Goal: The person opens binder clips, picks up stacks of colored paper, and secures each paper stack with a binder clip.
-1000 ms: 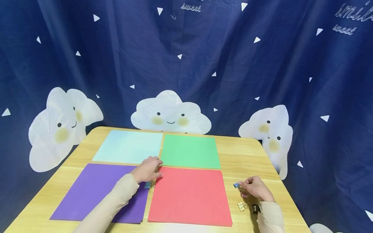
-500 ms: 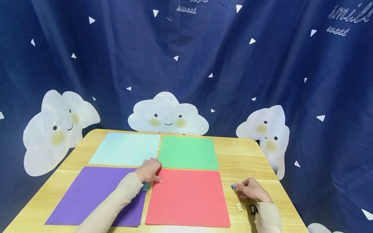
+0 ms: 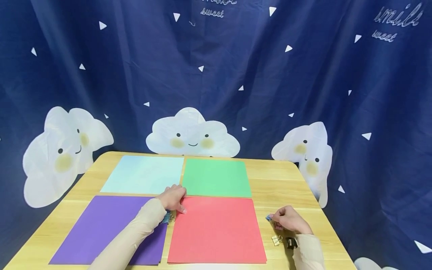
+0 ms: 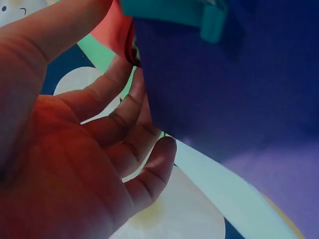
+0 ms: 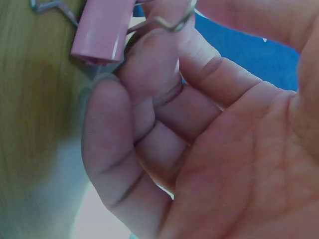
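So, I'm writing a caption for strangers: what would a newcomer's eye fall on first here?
Probably the four blocks of colour on the wood-grain table: purple paper near left, red paper near right, pale blue paper far left, green paper far right. Behind them, a navy curtain with smiling white clouds fills the upper head view. Then, right of the red paper, the right hand holding a blue binder clip.

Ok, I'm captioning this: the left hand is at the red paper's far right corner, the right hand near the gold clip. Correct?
No: the head view shows the left hand at the far left corner of the red paper. The right hand is near the gold clip.
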A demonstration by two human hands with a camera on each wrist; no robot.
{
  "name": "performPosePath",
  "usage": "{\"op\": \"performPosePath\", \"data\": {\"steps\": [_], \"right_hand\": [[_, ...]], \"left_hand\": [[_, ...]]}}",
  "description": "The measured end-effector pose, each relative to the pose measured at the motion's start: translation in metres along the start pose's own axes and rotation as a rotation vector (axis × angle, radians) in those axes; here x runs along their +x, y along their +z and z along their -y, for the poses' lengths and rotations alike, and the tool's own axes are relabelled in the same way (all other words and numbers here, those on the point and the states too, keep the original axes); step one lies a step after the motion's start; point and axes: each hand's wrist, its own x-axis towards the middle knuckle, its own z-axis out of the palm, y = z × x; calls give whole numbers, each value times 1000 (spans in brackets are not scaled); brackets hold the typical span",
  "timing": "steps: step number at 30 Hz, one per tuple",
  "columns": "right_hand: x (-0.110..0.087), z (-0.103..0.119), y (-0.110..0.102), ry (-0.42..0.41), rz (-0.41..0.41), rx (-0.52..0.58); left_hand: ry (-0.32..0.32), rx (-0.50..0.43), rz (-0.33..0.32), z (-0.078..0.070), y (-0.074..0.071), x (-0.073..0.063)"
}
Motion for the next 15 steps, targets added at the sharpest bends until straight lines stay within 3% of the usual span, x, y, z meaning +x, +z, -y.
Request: {"op": "performPosePath", "data": {"steps": [6, 10, 15], "right_hand": [[1, 2, 1, 4, -93, 47], [1, 2, 1, 4, -152, 55], [1, 1, 0, 13, -162, 171]], "left_hand": [[-37, -85, 46, -1, -4, 1], [-59, -95, 70, 0, -5, 2], [-4, -187, 96, 8, -3, 7]]}}
